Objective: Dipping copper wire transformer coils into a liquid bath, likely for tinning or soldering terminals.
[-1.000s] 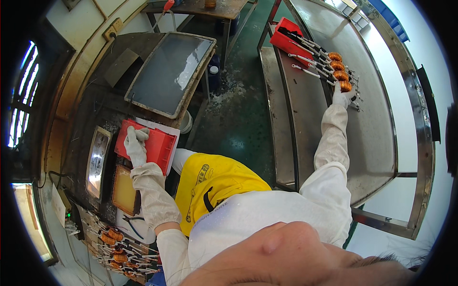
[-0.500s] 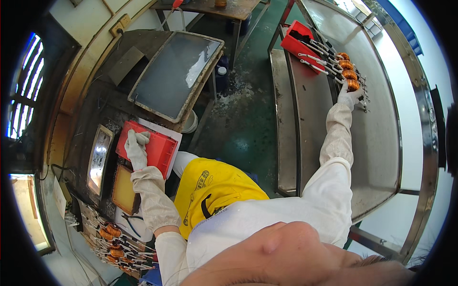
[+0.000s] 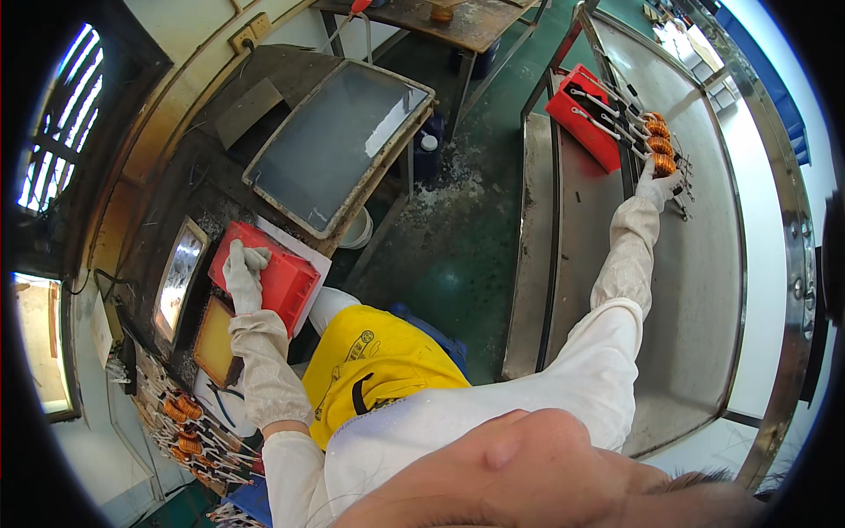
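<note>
Out at the far right, my right hand (image 3: 658, 187), in a pale glove, has its fingers closed around the nearest copper-wound coil (image 3: 664, 165). That coil ends a row of several like it, with white-sleeved leads that reach over a red bin (image 3: 584, 123). My left hand (image 3: 244, 275), also gloved, is curled over a second red bin (image 3: 283, 286) on the left. Whatever is inside its fingers, if anything, is hidden. A white sheet (image 3: 304, 251) shows along that bin's edge.
A grey-topped tray (image 3: 330, 145) stands ahead on the left. Beside the left bin are a shiny metal-filled trough (image 3: 182, 280) and an amber-filled pan (image 3: 217, 339). More coils with leads (image 3: 183, 431) lie at lower left. A metal bench (image 3: 687, 308) runs along the right.
The view has shifted, so the right bench and coils sit farther right and lower. My right hand stays at the nearest coil, and my left stays curled over the left bin.
</note>
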The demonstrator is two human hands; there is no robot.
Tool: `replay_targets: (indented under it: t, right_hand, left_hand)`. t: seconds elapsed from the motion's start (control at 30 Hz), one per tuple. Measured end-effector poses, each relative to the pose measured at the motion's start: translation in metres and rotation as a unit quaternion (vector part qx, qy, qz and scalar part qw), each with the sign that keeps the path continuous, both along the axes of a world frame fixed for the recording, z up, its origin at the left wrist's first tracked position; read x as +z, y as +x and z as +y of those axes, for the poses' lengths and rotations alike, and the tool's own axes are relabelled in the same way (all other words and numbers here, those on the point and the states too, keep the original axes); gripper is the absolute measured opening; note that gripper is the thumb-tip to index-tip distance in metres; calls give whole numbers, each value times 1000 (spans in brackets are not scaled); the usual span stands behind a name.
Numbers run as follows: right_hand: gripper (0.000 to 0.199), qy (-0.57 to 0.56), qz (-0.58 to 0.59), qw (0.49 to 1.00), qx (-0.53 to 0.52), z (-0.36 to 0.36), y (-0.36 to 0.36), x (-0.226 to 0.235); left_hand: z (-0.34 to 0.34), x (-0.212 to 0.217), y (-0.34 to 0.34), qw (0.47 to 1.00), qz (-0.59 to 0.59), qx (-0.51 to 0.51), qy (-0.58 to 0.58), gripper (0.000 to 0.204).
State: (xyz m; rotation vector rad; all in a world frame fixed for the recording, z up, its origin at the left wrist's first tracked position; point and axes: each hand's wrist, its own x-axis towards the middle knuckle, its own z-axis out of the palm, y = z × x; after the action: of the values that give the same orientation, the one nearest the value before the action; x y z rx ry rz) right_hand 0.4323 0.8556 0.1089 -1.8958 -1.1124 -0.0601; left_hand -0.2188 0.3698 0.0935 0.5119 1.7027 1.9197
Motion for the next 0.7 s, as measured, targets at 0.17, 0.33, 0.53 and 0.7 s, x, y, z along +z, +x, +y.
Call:
replay_targets:
  t: [0.17, 0.33, 0.53, 0.7]
  right_hand:
    - [96, 30, 1, 998, 49, 4, 13, -1]
    - [99, 6, 58, 997, 46, -17, 17, 5]
    - [70, -36, 63, 990, 119, -38, 23, 1]
    - [42, -28, -233, 964, 125, -68, 29, -15]
  left_hand:
    - [3, -2, 2, 1000, -6, -12, 25, 59]
    - [11, 2, 5, 1000, -9, -4, 19, 58]
    - [3, -2, -3, 999, 33, 3, -29, 53]
    - [-2, 18, 13, 982, 138, -51, -119, 48]
